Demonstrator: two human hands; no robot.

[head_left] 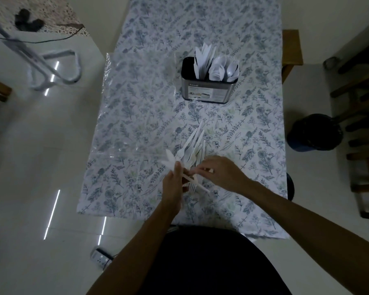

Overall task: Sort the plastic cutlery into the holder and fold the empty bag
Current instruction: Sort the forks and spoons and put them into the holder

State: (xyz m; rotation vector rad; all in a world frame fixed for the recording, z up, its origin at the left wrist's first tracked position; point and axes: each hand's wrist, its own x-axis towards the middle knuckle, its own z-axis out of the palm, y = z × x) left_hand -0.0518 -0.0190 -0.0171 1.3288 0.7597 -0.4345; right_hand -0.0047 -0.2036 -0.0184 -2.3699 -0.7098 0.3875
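Note:
A metal cutlery holder [209, 90] stands upright in the middle of the table, with white knives in its left part and spoons in its right part. A loose pile of white plastic forks [195, 145] lies near the front of the table. My left hand [174, 184] grips a bunch of white cutlery whose ends fan out above its thumb. My right hand [219, 173] pinches one white piece at the edge of the pile, close to my left hand. A clear plastic bag [136, 103] lies flat on the left side of the table.
The table wears a floral cloth [254, 135]. A wooden chair [291, 47] stands at the far right of the table, a dark bin [314, 132] on the floor to the right, a white metal stand [55, 69] on the left, and a small remote [100, 257] on the floor.

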